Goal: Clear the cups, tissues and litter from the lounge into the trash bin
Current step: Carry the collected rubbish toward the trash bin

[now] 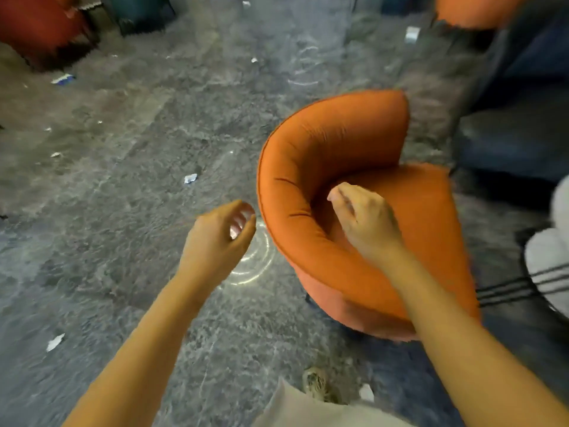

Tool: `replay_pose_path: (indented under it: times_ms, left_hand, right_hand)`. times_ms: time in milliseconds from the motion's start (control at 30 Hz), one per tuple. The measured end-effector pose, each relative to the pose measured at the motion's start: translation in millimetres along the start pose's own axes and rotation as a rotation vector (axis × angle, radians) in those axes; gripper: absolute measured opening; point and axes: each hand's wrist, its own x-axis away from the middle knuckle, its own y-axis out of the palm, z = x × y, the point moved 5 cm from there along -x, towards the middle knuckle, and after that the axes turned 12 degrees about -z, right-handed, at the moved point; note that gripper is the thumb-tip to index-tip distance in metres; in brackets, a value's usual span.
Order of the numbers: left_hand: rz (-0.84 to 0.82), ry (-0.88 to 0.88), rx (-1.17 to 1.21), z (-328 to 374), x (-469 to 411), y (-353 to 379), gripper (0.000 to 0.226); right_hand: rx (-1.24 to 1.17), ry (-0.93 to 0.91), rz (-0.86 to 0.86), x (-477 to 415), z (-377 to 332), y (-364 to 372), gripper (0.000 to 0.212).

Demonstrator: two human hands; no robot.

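**STATUS: BOTH HANDS RAISED BESIDE ORANGE ARMCHAIR, LITTER ON FLOOR**

The left hand (220,234) is held above the grey floor (129,211), just left of the orange armchair (311,167). Its fingers (248,232) are curled in toward the thumb. A pale glint shows inside the curl; motion blur prevents telling whether anything is held.

The right hand (366,220) is over the armchair seat, close to the inner curve of the backrest. Its fingers (340,201) are curled with the tips drawn together. Whether they pinch anything cannot be told.

Litter lies scattered on the floor:
- a crumpled white scrap (190,178), left of the armchair and beyond the left hand;
- a torn white scrap (55,342), near the left forearm;
- a blue-and-white wrapper (63,79), far left, near a red chair (40,29);
- a small white piece (366,392), just beside the person's shoe (317,383).
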Motion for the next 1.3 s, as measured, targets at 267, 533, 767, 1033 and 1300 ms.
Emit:
replay_pose_path:
  times_ms: [267, 533, 767, 1033, 1300]
  left_hand:
    - [-0.331, 0.493, 0.060, 75, -20, 105, 0.014]
    - [-0.542, 0.733, 0.126, 103, 55, 180, 0.007]
    - [-0.718, 0.788, 0.112, 119, 110, 256, 0.029]
    - [-0.791, 0.669, 0.133, 78, 152, 439, 0.018]
    - [-0.898, 0.549, 0.013, -90, 179, 690, 0.010]
  right_hand:
    - [0.118, 0.615, 0.313, 201, 81, -46, 0.048]
    - [0.081, 0.963, 0.429, 367, 51, 6, 0.031]
    - [0.091, 1.108, 0.489, 441, 75, 40, 0.031]
    - [-0.037, 1.073, 0.540, 495, 192, 151, 0.028]
    - [-0.323, 1.214, 0.484, 559, 349, 394, 0.018]
